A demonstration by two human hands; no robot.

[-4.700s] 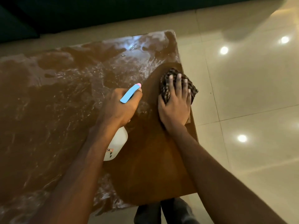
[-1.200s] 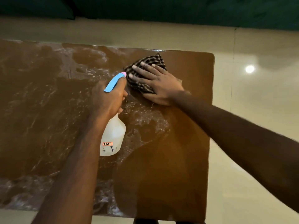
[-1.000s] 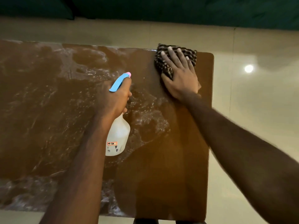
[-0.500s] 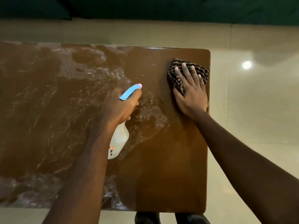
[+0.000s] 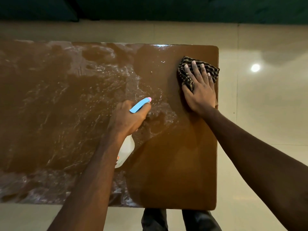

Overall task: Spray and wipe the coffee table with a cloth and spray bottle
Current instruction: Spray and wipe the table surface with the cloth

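**A:** In the head view, where does the cloth (image 5: 212, 70) lie?

**B:** At the bench's (image 5: 175, 172) far right corner, touching the edge, pressed flat under the right hand's (image 5: 199, 92) straight fingers (image 5: 195, 70).

**A:** And the wet film (image 5: 75, 97)?

**B:** It lies to the left, with open room. The left hand (image 5: 128, 119) grips the spray bottle (image 5: 126, 150) in between.

Coffee table (image 5: 175, 172) layout, seen from its near edge.
Cloth (image 5: 183, 75) on the table's far-right corner, reaching the right edge, right hand (image 5: 200, 92) flat on top. Spray bottle (image 5: 126, 150) over the table's middle, left of the cloth and well apart, gripped in left hand (image 5: 128, 117), nozzle toward the far side. Liquid film (image 5: 66, 97) over the table's left and centre. Legs (image 5: 155, 219) just beyond the near edge.
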